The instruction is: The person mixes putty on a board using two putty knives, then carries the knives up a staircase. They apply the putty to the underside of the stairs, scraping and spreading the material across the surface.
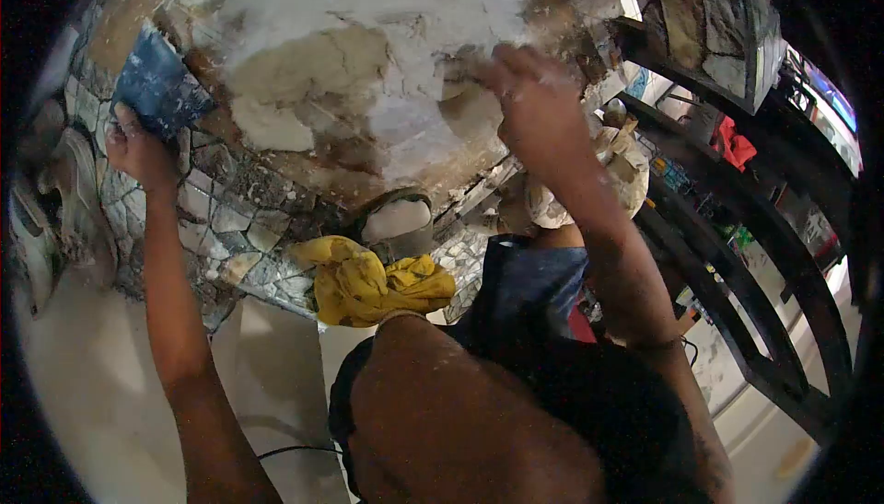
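Whitish paste (419, 7) spreads across a rough, brown-edged surface (336, 177) in the upper middle of the frame, smooth in some stretches and ridged in others. A duller, beige patch (318, 71) of it lies left of centre.

At the upper left, the left hand (138, 150) grips a flat, dark blue piece (158, 81) by its lower edge, fingers closed on it; pale smears mark its face. The right hand (534, 99) is at the upper middle, over the right part of the paste, its fingers bent together. It is blurred, so I cannot tell whether it holds something or how narrow its grip is.

Below the paste, near the centre, sits a dark-rimmed container (398, 220) with pale contents. Just beneath it is a crumpled yellow cloth or bag (378, 278) with dark stains, close to the person's knee (414, 347). Irregular stone pieces (230, 219) line the edge at the left, with crumbs scattered over them. A pale, crumpled wrapping (628, 168) shows beside the right forearm. Curved black bars (727, 200) run down the right side, a red item (734, 143) beyond them.
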Demonstrator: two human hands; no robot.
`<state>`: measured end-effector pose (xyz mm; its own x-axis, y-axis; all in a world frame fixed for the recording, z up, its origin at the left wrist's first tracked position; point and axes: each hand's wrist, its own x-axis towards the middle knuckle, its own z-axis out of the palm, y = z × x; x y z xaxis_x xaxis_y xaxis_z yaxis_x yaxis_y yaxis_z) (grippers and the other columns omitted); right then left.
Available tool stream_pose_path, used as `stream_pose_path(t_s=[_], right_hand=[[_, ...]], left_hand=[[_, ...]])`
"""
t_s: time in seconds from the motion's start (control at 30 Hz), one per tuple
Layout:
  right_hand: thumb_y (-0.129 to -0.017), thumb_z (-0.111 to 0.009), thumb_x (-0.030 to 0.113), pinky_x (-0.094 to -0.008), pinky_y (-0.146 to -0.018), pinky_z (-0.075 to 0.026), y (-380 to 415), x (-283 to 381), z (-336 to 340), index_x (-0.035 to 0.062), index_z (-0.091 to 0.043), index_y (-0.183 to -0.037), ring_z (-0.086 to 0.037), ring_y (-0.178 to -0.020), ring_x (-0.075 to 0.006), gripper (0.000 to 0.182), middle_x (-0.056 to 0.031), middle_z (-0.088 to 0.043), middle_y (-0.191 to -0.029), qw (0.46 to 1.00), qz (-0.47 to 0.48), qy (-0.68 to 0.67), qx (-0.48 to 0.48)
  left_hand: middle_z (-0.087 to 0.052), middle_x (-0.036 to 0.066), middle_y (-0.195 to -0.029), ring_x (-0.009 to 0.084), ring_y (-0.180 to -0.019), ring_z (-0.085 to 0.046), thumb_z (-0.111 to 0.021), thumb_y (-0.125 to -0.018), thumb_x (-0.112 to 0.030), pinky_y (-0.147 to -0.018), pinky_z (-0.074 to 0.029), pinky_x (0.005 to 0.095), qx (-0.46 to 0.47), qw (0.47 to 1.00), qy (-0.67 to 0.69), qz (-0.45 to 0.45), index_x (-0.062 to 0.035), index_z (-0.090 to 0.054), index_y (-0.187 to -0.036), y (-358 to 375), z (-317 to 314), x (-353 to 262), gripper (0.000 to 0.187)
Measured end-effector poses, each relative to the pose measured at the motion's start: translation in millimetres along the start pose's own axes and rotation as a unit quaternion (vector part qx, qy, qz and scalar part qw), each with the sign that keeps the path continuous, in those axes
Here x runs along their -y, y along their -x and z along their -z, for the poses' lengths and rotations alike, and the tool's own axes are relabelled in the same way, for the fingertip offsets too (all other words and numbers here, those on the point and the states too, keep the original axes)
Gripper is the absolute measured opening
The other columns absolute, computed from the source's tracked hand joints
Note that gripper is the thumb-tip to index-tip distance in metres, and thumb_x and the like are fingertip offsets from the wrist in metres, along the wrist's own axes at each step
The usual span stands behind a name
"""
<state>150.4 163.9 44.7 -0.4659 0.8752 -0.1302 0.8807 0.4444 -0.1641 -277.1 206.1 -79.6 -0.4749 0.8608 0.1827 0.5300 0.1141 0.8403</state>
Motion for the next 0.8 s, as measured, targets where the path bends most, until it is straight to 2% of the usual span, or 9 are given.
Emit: stream_pose_path(t_s=[0.1, 0.13, 0.23, 0.3, 0.37, 0.4, 0.53, 0.67, 0.8], right_hand=[[-0.072, -0.055, 0.020, -0.0409, -0.072, -0.047, -2, -1, -14, 0.0078, -0.059, -0.099, -0.058, -0.084, -0.0266, 0.030, -0.0107, -0.060, -0.088, 0.985, -0.037, 0.076, 0.153], [-0.062, -0.056, -0.002, -0.0392, -0.075, -0.046, -2, 12, -13, 0.0097, -0.061, -0.096, -0.054, -0.090, -0.0301, 0.037, -0.0103, -0.056, -0.099, 0.998, -0.002, 0.018, 0.062], [-0.064, -0.056, 0.000, -0.0387, -0.076, -0.045, -4, 7, 8, 0.0075, -0.059, -0.089, -0.054, -0.089, -0.0293, 0.026, -0.0099, -0.056, -0.097, 0.991, -0.002, 0.010, 0.135], [-0.065, -0.056, 0.001, -0.0395, -0.078, -0.045, -8, -5, 7, 0.0087, -0.061, -0.091, -0.054, -0.090, -0.0293, 0.028, -0.0097, -0.056, -0.097, 0.990, -0.028, 0.023, 0.133], [-0.063, -0.056, -0.001, -0.0399, -0.079, -0.045, -12, 3, -7, 0.0098, -0.062, -0.094, -0.054, -0.091, -0.0299, 0.033, -0.0100, -0.056, -0.098, 0.994, -0.053, 0.045, 0.085], [-0.060, -0.057, -0.004, -0.0399, -0.081, -0.045, -14, 7, -11, 0.0113, -0.063, -0.098, -0.054, -0.091, -0.0306, 0.041, -0.0109, -0.056, -0.100, 0.996, 0.060, 0.049, 0.034], [-0.059, -0.059, -0.003, -0.0398, -0.083, -0.044, -27, -9, 22, 0.0113, -0.062, -0.099, -0.054, -0.094, -0.0296, 0.043, -0.0128, -0.056, -0.098, 0.995, -0.010, 0.004, 0.096], [-0.071, -0.061, 0.021, -0.0413, -0.083, -0.045, -7, -14, -28, 0.0078, -0.062, -0.097, -0.056, -0.094, -0.0295, 0.029, -0.0161, -0.059, -0.102, 0.991, 0.094, 0.074, 0.067], [-0.070, -0.061, 0.019, -0.0416, -0.079, -0.048, -35, -18, 18, 0.0065, -0.063, -0.094, -0.055, -0.098, -0.0299, 0.027, -0.0151, -0.058, -0.103, 0.969, 0.025, 0.038, 0.243]], left_hand=[[-0.052, 0.006, -0.072, 0.0135, -0.066, -0.048, -0.055, -0.089, -0.023, -0.058, -0.043, 0.0313, -0.032, 0.987, 0.110, 0.110, 0.0023, -0.047, -0.073, 5, -10, -17, 0.031], [-0.052, 0.006, -0.072, 0.0138, -0.067, -0.048, -0.055, -0.089, -0.023, -0.059, -0.043, 0.0316, -0.037, 0.981, 0.144, 0.125, 0.0024, -0.047, -0.073, 6, -11, -22, 0.031], [-0.052, 0.006, -0.072, 0.0142, -0.067, -0.048, -0.055, -0.089, -0.024, -0.060, -0.043, 0.0318, -0.005, 0.984, 0.154, 0.085, 0.0022, -0.047, -0.074, 4, -4, -20, 0.031], [-0.052, 0.006, -0.073, 0.0143, -0.067, -0.048, -0.055, -0.089, -0.024, -0.060, -0.044, 0.0318, -0.007, 0.958, 0.198, 0.207, 0.0020, -0.046, -0.075, 2, -7, -9, 0.031], [-0.052, 0.006, -0.073, 0.0142, -0.066, -0.048, -0.055, -0.089, -0.024, -0.060, -0.043, 0.0315, -0.017, 0.969, 0.165, 0.181, 0.0022, -0.047, -0.075, 3, -9, -8, 0.031], [-0.052, 0.006, -0.073, 0.0141, -0.066, -0.048, -0.054, -0.089, -0.024, -0.059, -0.043, 0.0314, -0.016, 0.976, 0.148, 0.162, 0.0024, -0.047, -0.075, 3, -9, -9, 0.031], [-0.052, 0.006, -0.073, 0.0138, -0.066, -0.047, -0.054, -0.089, -0.025, -0.059, -0.042, 0.0309, -0.011, 0.985, 0.113, 0.130, 0.0029, -0.047, -0.075, 4, -7, -12, 0.032], [-0.052, 0.006, -0.073, 0.0135, -0.065, -0.046, -0.054, -0.090, -0.025, -0.058, -0.041, 0.0305, -0.012, 0.986, 0.110, 0.125, 0.0034, -0.048, -0.076, 3, -8, -10, 0.032], [-0.052, 0.006, -0.073, 0.0131, -0.065, -0.045, -0.053, -0.090, -0.025, -0.057, -0.040, 0.0300, -0.015, 0.989, 0.096, 0.114, 0.0040, -0.049, -0.076, 3, -6, -11, 0.032]])
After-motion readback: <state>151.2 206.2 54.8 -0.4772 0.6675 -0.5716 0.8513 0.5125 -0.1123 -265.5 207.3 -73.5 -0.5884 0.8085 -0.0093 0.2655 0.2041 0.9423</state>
